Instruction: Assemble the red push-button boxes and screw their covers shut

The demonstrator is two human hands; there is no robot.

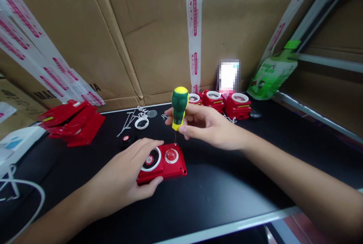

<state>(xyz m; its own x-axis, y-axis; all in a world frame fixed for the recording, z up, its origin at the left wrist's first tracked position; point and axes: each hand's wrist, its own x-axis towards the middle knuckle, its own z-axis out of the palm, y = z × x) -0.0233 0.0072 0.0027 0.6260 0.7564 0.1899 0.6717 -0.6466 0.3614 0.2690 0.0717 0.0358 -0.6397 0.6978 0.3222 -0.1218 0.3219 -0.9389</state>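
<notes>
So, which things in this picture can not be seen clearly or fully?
- Head view: the left part of the red device is covered by the left hand.
- The screwdriver tip is too small to show whether it sits in a screw.
- A box at the back is blurred out.
- The print on the green pouch is too small to read.
- The white cable is cut off by the left edge.

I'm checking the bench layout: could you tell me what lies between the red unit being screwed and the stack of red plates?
In the head view, a small black-and-red round part on bare black table.
</notes>
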